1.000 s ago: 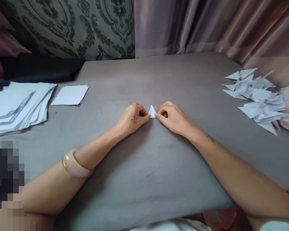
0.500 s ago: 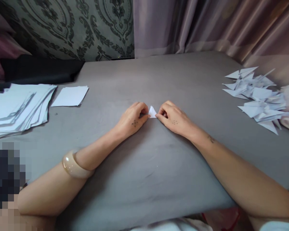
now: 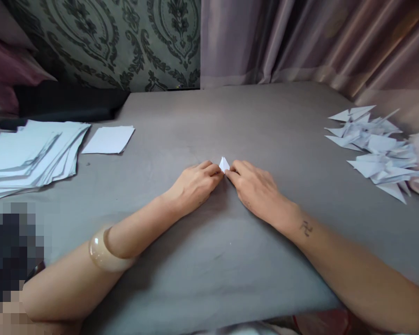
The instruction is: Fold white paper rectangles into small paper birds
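A small piece of folded white paper [image 3: 224, 164] with a pointed top lies on the grey cloth-covered table, midway between my hands. My left hand [image 3: 199, 184] pinches its left lower side, fingers curled together. From the other side, my right hand [image 3: 253, 184] grips the right lower edge, its thumb and index finger near the paper's bottom. Both hands rest low against the cloth, and their fingertips almost meet. The paper's lower part is partly hidden by the fingers.
On the left lie a stack of large white sheets [image 3: 31, 158] and a smaller stack of square paper [image 3: 109, 140]. Folded paper cranes [image 3: 373, 139] are heaped at the right. Behind the sheets is a black cloth [image 3: 70, 102]. A pixelated patch covers the lower left corner.
My hands have drawn closer together and turned more palm-down around the folded paper. Less of the paper shows between them. The view has shifted slightly.
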`<state>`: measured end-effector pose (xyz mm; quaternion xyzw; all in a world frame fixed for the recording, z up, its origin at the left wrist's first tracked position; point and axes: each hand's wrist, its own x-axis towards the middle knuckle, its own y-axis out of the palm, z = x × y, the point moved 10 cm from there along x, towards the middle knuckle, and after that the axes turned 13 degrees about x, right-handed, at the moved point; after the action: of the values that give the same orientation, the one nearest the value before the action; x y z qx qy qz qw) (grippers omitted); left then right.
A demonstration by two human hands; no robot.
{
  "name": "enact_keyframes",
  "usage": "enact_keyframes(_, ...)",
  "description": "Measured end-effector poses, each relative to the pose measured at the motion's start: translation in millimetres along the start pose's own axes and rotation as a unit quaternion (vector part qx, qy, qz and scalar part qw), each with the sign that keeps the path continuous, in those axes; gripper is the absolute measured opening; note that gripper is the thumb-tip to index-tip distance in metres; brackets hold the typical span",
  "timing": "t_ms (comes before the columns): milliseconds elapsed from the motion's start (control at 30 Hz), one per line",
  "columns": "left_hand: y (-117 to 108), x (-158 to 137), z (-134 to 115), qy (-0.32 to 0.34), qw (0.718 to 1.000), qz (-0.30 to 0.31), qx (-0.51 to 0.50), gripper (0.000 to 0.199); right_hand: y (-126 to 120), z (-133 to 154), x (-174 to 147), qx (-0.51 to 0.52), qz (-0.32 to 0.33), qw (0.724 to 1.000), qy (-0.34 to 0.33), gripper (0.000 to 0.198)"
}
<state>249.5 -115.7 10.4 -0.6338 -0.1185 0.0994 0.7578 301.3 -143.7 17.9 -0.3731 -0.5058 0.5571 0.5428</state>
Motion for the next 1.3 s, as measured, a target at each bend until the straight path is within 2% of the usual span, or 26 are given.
enact_keyframes(133, 1, -2, 3, -0.024, 1.0, 0.019, -0.007, 0.031, -1, 6, -1, -0.038, 0.007, 0.999, -0.014, 0.028)
enact_keyframes(267, 1, -3, 6, -0.034, 0.999, 0.017, -0.015, 0.032, -1, 1, -2, -0.024, 0.003, 1.0, -0.007, 0.029)
enact_keyframes(467, 0, -6, 8, -0.029, 0.998, -0.021, -0.044, 0.035, -3, -9, -2, 0.047, 0.013, 0.998, 0.025, 0.033)
enact_keyframes(600, -1, -6, 17, -0.042, 0.992, -0.06, -0.105, 0.037, -6, -13, 0, 0.092, 0.007, 0.995, 0.031, 0.034)
enact_keyframes(700, -1, -4, 33, -0.077, 0.97, -0.096, -0.21, 0.036, -8, -21, 3, 0.144, -0.008, 0.989, 0.039, 0.032)
enact_keyframes(800, 10, -4, 55, -0.151, 0.929, -0.092, -0.326, 0.036, -9, -36, 7, 0.233, -0.046, 0.97, 0.06, 0.03)
enact_keyframes(867, 17, -5, 63, -0.197, 0.911, -0.075, -0.354, 0.033, -10, -49, 9, 0.282, -0.089, 0.951, 0.088, 0.026)
enact_keyframes(933, 19, -6, 64, -0.219, 0.906, -0.067, -0.356, 0.031, -9, -62, 9, 0.311, -0.117, 0.935, 0.124, 0.024)
enact_keyframes(1033, 15, -7, 61, -0.212, 0.906, -0.073, -0.359, 0.03, -5, -71, 10, 0.351, -0.123, 0.916, 0.149, 0.026)
enact_keyframes(1133, 15, -6, 57, -0.191, 0.904, -0.079, -0.373, 0.031, 2, -70, 12, 0.384, -0.097, 0.907, 0.141, 0.029)
enact_keyframes(1300, 9, -5, 52, -0.146, 0.905, -0.106, -0.386, 0.031, 3, -61, 14, 0.383, -0.072, 0.916, 0.093, 0.026)
